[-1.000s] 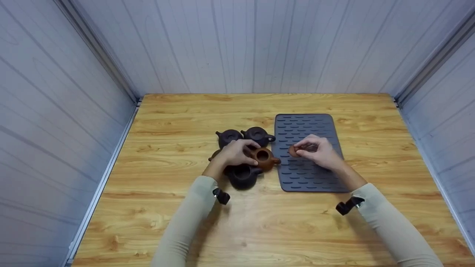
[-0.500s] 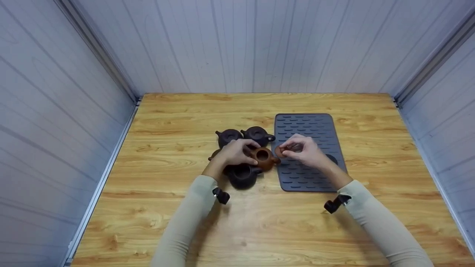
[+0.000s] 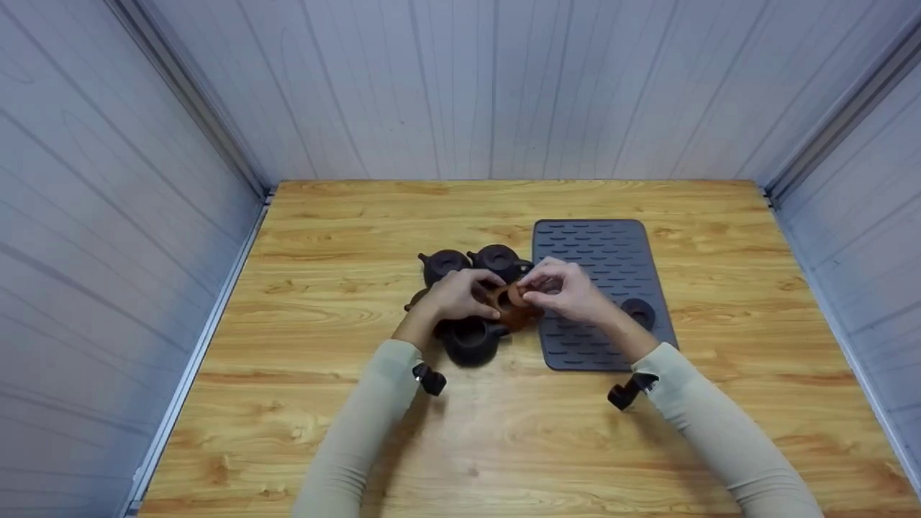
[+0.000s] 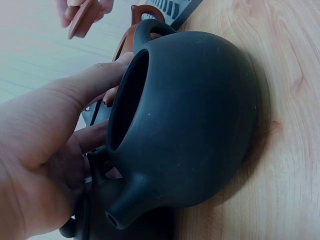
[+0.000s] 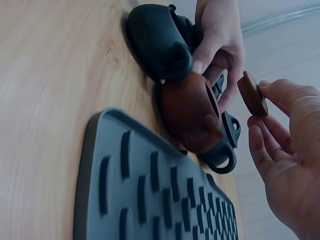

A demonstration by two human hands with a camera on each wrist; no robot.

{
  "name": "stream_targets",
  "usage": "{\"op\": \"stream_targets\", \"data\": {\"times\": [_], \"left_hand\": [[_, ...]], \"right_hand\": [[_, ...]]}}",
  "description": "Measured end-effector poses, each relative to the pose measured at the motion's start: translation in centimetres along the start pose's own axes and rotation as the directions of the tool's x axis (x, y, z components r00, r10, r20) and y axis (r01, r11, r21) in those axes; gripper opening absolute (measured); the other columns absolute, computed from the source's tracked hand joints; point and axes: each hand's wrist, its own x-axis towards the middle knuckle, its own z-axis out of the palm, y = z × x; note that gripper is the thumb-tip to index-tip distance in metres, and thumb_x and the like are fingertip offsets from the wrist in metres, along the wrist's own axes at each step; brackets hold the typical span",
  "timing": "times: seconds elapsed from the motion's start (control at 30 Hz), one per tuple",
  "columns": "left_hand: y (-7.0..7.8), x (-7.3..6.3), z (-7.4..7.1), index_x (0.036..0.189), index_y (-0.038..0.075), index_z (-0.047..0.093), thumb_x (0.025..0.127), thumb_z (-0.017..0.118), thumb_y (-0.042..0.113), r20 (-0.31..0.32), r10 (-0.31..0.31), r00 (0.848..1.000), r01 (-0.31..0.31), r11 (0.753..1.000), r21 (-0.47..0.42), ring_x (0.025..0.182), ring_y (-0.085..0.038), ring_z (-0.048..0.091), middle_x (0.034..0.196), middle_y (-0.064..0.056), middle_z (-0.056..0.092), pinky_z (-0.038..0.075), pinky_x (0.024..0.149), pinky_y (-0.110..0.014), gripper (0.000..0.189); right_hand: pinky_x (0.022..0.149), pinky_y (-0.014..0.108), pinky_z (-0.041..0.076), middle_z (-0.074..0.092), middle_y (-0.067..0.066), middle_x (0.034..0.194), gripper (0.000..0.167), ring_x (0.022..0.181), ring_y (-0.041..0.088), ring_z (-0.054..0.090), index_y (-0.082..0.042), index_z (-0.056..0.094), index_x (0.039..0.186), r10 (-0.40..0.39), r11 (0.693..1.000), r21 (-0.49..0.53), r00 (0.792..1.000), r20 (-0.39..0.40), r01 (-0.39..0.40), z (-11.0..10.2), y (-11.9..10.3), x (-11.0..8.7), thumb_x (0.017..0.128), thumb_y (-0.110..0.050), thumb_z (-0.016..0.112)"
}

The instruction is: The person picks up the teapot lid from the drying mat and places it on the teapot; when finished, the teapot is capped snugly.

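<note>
A reddish-brown teapot [image 3: 514, 321] stands uncovered between my hands. My left hand [image 3: 460, 295] grips it on the spout side, thumb and fingers at opposite sides of its body, as the right wrist view shows. Held by its knob, a matching brown lid [image 5: 252, 95] is pinched in my right hand [image 3: 567, 291]. In the right wrist view the lid is tilted and apart from the teapot's mouth; from the head it overlaps the opening. Close below my left hand sits a black teapot [image 4: 195, 120] without a lid, its round mouth facing up.
Two dark lidded teapots, one at left [image 3: 445, 265] and one at right [image 3: 496, 260], stand behind. Another brownish pot [image 3: 415, 299] is mostly hidden by the left hand. A grey ridged mat [image 3: 593, 241] bears a dark round lid [image 3: 638, 314] near the right forearm.
My right hand has carried the brown lid leftward from over the mat to the brown teapot's mouth, uncovering the dark lid on the mat. The left hand has stayed in place.
</note>
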Motion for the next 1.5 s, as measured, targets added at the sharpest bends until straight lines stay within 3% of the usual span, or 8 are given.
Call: {"op": "stream_targets", "data": {"times": [0.1, 0.27, 0.33, 0.73, 1.2, 1.5], "left_hand": [[0.6, -0.4, -0.2, 0.139, 0.035, 0.077, 0.086, 0.1, 0.044, -0.004, 0.001, 1.0, -0.001, 1.0, 0.021, 0.125, -0.021, 0.079, 0.129, 0.001, 0.086, 0.058, 0.114, -0.049, 0.058], [0.4, -0.3, -0.1, 0.138, 0.036, 0.077, 0.087, 0.1, 0.044, -0.008, 0.019, 1.0, -0.019, 0.999, 0.029, 0.123, -0.02, 0.079, 0.127, 0.002, 0.086, 0.058, 0.112, -0.048, 0.056], [-0.5, 0.2, 0.2, 0.136, 0.039, 0.077, 0.086, 0.1, 0.044, -0.009, 0.026, 1.0, -0.026, 1.0, 0.007, 0.122, -0.02, 0.079, 0.126, 0.003, 0.086, 0.058, 0.111, -0.05, 0.055], [-2.1, 1.1, 0.6, 0.136, 0.041, 0.077, 0.084, 0.101, 0.045, -0.013, 0.051, 0.999, -0.05, 0.999, 0.01, 0.119, -0.021, 0.08, 0.122, 0.004, 0.087, 0.059, 0.108, -0.052, 0.057], [-0.5, 0.0, -0.1, 0.14, 0.036, 0.077, 0.087, 0.099, 0.043, -0.001, 0.021, 1.0, -0.021, 0.999, 0.041, 0.123, -0.019, 0.081, 0.128, 0.002, 0.087, 0.059, 0.111, -0.046, 0.058], [-1.2, 0.2, 0.2, 0.136, 0.041, 0.077, 0.085, 0.101, 0.043, -0.017, 0.026, 1.0, -0.026, 1.0, 0.012, 0.124, -0.022, 0.08, 0.125, 0.002, 0.087, 0.058, 0.114, -0.052, 0.057]], "right_hand": [[0.09, 0.018, 0.06, 0.071, 0.023, 0.115, 0.018, 0.1, 0.005, 0.071, -0.003, 0.086, 0.119, 0.0, 1.0, 0.023, 1.0, 0.0, 0.0, 0.5, -0.1, 0.3, 0.101, -0.005, 0.083], [0.09, 0.017, 0.06, 0.071, 0.024, 0.115, 0.019, 0.099, 0.001, 0.072, 0.0, 0.085, 0.119, -0.018, 1.0, 0.024, 1.0, 0.006, 0.018, 1.1, 0.1, 0.5, 0.101, -0.003, 0.083], [0.091, 0.016, 0.06, 0.071, 0.024, 0.115, 0.019, 0.1, 0.0, 0.071, 0.0, 0.085, 0.119, -0.026, 1.0, 0.011, 1.0, 0.01, 0.026, 1.2, 0.3, 0.5, 0.101, -0.003, 0.083], [0.089, 0.017, 0.059, 0.073, 0.025, 0.115, 0.019, 0.098, 0.008, 0.071, -0.001, 0.086, 0.118, 0.005, 1.0, 0.012, 1.0, -0.01, -0.005, 1.9, 1.1, 0.9, 0.099, -0.005, 0.086], [0.088, 0.016, 0.058, 0.073, 0.025, 0.113, 0.019, 0.1, 0.012, 0.072, 0.0, 0.086, 0.116, -0.002, 1.0, 0.02, 0.999, -0.034, 0.003, 2.7, 2.1, 1.1, 0.097, -0.005, 0.087], [0.088, 0.016, 0.057, 0.074, 0.023, 0.114, 0.018, 0.099, 0.015, 0.071, -0.001, 0.087, 0.115, 0.001, 1.0, -0.005, 0.999, -0.038, -0.001, 2.9, 2.5, 1.1, 0.098, -0.006, 0.087]]}}
